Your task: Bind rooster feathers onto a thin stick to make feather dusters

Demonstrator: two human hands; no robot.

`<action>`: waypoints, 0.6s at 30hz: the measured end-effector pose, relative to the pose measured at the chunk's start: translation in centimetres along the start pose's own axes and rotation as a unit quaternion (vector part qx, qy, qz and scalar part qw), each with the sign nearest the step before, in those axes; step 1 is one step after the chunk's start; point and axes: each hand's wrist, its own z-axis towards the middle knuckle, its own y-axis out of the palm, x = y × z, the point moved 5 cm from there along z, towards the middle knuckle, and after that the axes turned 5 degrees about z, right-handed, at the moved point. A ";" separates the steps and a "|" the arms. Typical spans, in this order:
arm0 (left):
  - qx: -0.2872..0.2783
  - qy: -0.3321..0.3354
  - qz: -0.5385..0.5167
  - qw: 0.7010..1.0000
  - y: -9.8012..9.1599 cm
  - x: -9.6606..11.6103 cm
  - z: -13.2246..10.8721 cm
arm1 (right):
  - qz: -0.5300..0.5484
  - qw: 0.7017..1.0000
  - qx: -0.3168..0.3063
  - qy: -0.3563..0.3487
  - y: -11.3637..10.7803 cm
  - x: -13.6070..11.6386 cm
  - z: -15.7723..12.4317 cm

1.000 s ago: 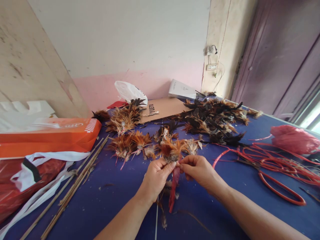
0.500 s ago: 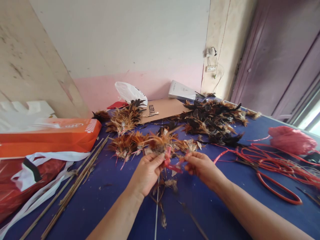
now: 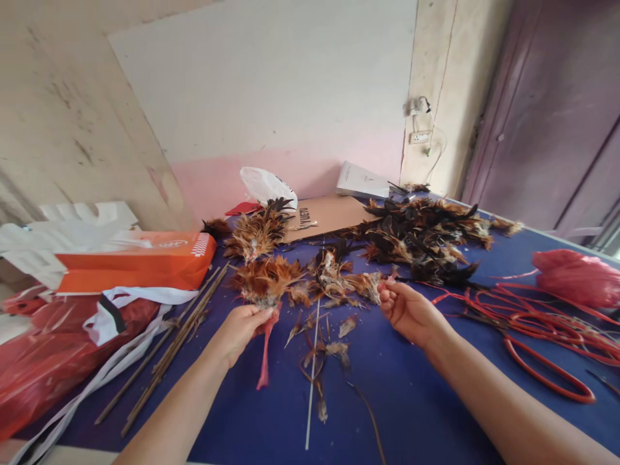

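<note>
My left hand (image 3: 242, 332) is closed round the base of a bundle of brown feathers (image 3: 269, 278), left of the table's white line. A pink plastic strip (image 3: 264, 361) hangs from that base, its lower end loose. To the right, my right hand (image 3: 409, 310) is raised in a pinch; a small pinkish bit shows at its fingertips, too small to name. Just left of those fingers lies a tuft of pale brown feathers (image 3: 367, 284). Another feather bundle (image 3: 330, 271) rests between my hands. Loose feathers (image 3: 338, 351) are scattered in front of it.
On the blue table (image 3: 271, 426), dark feathers (image 3: 416, 239) are heaped at the back right. Scissors (image 3: 547, 368) with red handles lie near tangled pink string (image 3: 513, 316) and its ball (image 3: 576, 278). Sticks (image 3: 179, 349) and an orange bag (image 3: 140, 265) are at left.
My hands have moved apart. The left has carried the feather bundle leftward and the pink strip now dangles from it. The right has drawn away to the right. The view has shifted slightly left.
</note>
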 end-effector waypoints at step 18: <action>-0.248 -0.112 -0.263 0.926 13.7 3.3 -2.8 | -0.244 0.959 -0.058 -0.133 1.8 0.5 -1.5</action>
